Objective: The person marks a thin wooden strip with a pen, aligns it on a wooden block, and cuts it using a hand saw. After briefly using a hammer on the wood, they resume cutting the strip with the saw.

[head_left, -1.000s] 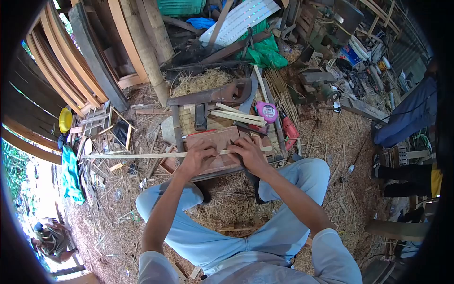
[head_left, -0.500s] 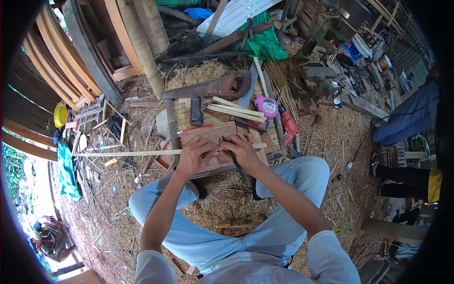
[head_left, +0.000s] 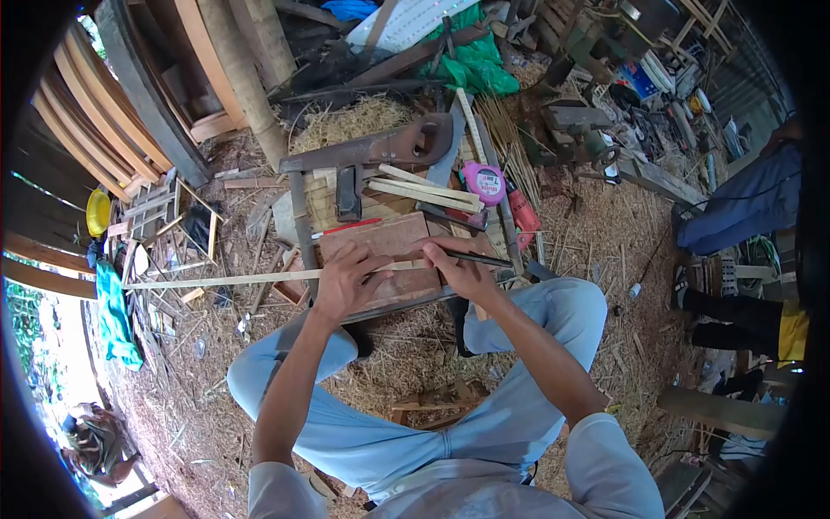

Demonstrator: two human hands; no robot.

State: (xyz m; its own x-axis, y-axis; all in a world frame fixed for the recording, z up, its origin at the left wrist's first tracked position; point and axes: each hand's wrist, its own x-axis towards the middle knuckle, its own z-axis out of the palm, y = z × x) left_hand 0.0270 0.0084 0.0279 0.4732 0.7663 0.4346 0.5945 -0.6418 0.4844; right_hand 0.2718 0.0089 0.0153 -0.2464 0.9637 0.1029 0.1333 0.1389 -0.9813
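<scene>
My left hand (head_left: 350, 275) rests over a long thin wooden strip (head_left: 229, 279), its fingers bent around it on a reddish-brown board (head_left: 402, 232). In my right hand (head_left: 458, 270) is a dark, slender tool (head_left: 475, 257), pointing to the right; its exact kind is unclear. Beyond the board lie a red pencil (head_left: 346, 227), a dark block-like tool head (head_left: 348, 194), several short pale sticks (head_left: 425, 191) and a handsaw (head_left: 380, 145). A pink tape measure (head_left: 484, 183) sits to their right, beside a red tool (head_left: 524, 216).
Curved wooden pieces (head_left: 91, 112) lean at the upper left. A yellow round object (head_left: 98, 212) and teal cloth (head_left: 117, 320) are at the left. One person's blue-clad leg (head_left: 739, 212) shows at the right; another person (head_left: 97, 441) is at the lower left. Shavings cover the ground.
The dark tool in my right hand has swung from pointing down toward my knees to lying nearly level. My hands have moved slightly apart, and the whole view has shifted a little.
</scene>
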